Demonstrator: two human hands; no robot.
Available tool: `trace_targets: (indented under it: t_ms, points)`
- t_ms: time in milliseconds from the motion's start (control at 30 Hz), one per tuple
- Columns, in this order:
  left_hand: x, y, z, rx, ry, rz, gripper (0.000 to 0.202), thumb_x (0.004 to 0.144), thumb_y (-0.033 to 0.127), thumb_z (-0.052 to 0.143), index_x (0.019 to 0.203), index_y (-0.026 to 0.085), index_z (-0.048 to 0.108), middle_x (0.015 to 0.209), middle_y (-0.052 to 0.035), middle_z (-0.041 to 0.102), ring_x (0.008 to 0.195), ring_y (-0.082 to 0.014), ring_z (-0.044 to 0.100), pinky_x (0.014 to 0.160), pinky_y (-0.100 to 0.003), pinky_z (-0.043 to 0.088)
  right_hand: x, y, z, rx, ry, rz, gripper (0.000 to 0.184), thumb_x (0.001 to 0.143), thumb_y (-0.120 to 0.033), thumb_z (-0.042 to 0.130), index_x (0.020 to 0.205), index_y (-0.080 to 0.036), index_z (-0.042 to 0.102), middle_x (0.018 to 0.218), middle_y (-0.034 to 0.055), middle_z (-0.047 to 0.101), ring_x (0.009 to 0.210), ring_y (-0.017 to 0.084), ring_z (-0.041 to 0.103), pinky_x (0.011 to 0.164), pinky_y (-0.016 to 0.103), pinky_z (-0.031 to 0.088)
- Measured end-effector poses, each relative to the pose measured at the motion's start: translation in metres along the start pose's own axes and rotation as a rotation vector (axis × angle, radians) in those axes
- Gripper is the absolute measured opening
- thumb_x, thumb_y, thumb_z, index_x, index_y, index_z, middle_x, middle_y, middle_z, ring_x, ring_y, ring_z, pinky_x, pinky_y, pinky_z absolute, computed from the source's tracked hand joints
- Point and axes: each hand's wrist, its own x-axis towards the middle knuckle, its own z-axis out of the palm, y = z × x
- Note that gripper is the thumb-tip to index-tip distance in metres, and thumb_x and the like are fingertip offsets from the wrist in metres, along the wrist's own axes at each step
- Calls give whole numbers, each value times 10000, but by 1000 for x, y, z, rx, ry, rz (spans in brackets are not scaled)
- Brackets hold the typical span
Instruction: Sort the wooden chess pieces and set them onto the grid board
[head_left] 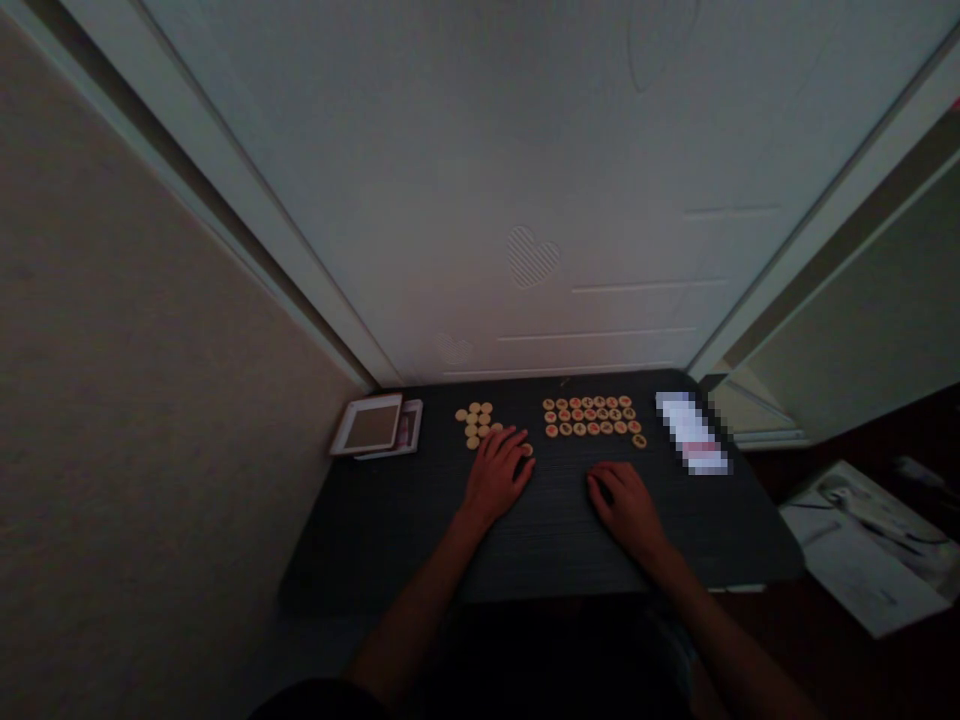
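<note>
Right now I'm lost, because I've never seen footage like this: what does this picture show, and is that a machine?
No machine here. This single picture comes from a camera worn on a person's head, looking forward and down, so those are the person's own arms. The left hand lies beside a small cluster of plain round pieces, and the right hand rests on the dark table. Neither hand appears to hold anything. Ahead are rows of marked round pieces. A pale flat frame sits at the far left, and a pixelated flat object lies at the far right. Behind the table stands a white door.
</note>
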Motion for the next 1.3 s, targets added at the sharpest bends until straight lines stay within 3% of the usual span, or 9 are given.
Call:
trace_targets:
  t_ms: [167,300,633,867,1167,1300]
  points:
    - [-18,12,10,-34,22,-30,125,946,262,622,1053,251,684,1294,-66,680,1256,-281,572,1069,-508,440,0,-1,-1,-7,-20,1,166,967,-232,551,1070,-232,681,1048,94,691,993,265,624,899,446,527]
    - [-24,16,16,-32,12,-39,80,960,238,606,1010,240,668,1193,-48,720,1112,-254,633,959,-464,516,-1,-2,2,-12,-28,-5,161,967,-226,553,1062,-216,683,1039,96,694,991,260,628,906,433,519]
    - [-21,16,22,-140,16,53,124,961,230,611,1063,219,681,1136,-58,734,1084,-213,664,966,-403,565,18,-22,16,114,-106,-79,155,961,-185,561,1061,-220,673,1014,79,698,973,241,641,914,411,520]
    - [-25,24,32,-129,-16,218,226,1003,196,534,1183,204,670,1236,-52,720,1119,-183,682,1012,-367,559,20,-20,20,149,-77,-73,159,969,-189,545,1063,-220,668,1003,82,697,969,241,637,909,417,525]
    - [-23,24,35,10,-25,311,274,1032,167,461,1228,146,652,1250,-95,714,1149,-195,682,1030,-370,552,19,-22,18,125,-100,-69,160,960,-189,555,1062,-231,671,995,73,701,960,241,641,917,418,518]
    - [-20,21,38,-14,-25,305,261,1038,217,468,1194,178,673,1205,-76,735,1119,-195,696,1010,-376,565,19,-22,18,129,-99,-56,163,966,-191,547,1070,-230,666,1011,77,701,976,248,634,919,427,515]
